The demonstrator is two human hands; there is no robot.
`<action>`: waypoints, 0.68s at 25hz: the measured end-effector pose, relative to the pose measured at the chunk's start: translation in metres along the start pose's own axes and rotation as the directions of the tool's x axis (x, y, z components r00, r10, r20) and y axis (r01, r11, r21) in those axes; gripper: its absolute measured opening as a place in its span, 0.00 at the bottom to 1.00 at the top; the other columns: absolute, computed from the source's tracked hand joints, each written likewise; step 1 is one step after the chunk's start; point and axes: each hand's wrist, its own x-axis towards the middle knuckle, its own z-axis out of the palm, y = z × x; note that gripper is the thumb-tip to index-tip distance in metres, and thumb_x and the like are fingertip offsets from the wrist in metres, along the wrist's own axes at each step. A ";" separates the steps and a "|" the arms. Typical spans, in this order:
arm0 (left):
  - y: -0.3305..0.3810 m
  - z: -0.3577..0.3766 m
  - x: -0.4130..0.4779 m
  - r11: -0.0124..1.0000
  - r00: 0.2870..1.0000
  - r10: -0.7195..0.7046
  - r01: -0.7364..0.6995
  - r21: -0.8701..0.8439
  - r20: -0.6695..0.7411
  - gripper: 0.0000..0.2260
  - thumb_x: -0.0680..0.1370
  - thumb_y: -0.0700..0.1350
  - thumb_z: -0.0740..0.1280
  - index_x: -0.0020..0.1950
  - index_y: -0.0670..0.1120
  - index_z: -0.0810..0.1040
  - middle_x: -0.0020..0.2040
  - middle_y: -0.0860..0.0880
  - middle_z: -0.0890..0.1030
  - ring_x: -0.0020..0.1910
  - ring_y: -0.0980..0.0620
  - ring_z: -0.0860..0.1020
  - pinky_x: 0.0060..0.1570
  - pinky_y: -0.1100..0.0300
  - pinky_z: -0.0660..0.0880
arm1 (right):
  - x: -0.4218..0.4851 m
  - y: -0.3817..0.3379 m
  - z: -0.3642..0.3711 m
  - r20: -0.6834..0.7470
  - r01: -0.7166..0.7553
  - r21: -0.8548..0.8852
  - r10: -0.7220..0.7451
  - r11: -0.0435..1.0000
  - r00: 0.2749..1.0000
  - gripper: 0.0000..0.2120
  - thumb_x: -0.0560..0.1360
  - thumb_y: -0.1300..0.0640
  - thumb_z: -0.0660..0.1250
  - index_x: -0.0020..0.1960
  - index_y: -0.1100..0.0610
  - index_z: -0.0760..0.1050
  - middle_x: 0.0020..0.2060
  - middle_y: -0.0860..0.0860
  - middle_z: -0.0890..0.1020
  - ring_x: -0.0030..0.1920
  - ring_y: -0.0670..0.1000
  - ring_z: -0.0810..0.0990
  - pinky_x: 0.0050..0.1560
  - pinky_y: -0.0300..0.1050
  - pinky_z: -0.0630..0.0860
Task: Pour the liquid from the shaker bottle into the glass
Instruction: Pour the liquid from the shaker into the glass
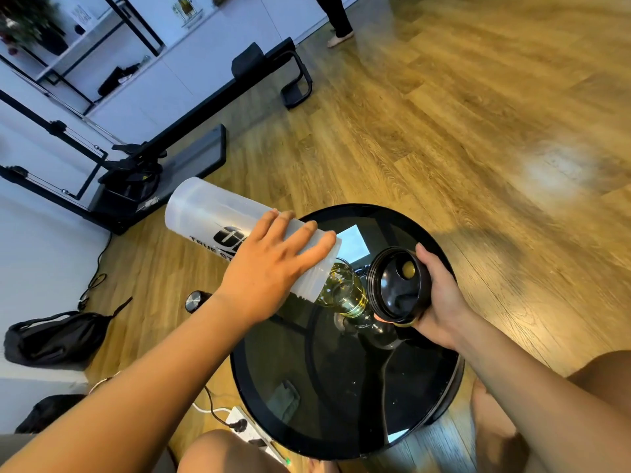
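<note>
My left hand (pixel 273 268) grips a translucent white shaker bottle (pixel 205 213) with black print. The bottle is tipped far over, its base up to the left and its open mouth down over a clear glass (pixel 345 295). The glass stands on the round black glass table (pixel 341 387) and holds yellow liquid. The bottle's mouth touches or overlaps the glass rim; my hand hides part of it. My right hand (pixel 440 302) holds the black shaker lid (pixel 397 285) just right of the glass, its inside facing me.
A dark bottle or glass base (pixel 382 332) sits by the glass under the lid. Black exercise equipment (pixel 164 155) stands at the left, a black bag (pixel 51 339) lies on the wooden floor, a power strip (pixel 246 425) is under the table edge. A person's legs (pixel 338 22) are far back.
</note>
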 end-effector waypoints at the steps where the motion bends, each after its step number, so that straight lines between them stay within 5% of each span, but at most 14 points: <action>1: -0.001 0.002 -0.001 0.999 0.999 -0.033 0.033 -0.014 0.008 0.43 0.65 0.52 0.80 0.76 0.50 0.64 0.68 0.41 0.77 0.64 0.32 0.75 0.68 0.40 0.64 | 0.000 0.000 0.000 0.001 -0.002 0.002 0.002 1.000 1.000 0.31 0.73 0.34 0.65 0.64 0.57 0.81 0.60 0.62 0.84 0.61 0.66 0.81 0.66 0.69 0.72; 17: 0.014 0.008 -0.014 0.985 0.991 -0.132 0.135 -0.106 0.039 0.43 0.64 0.52 0.81 0.76 0.49 0.67 0.68 0.41 0.77 0.64 0.33 0.75 0.66 0.39 0.68 | 0.002 0.002 -0.001 -0.001 0.007 -0.019 -0.007 1.000 1.000 0.31 0.73 0.34 0.65 0.64 0.56 0.80 0.59 0.62 0.84 0.61 0.65 0.82 0.66 0.66 0.73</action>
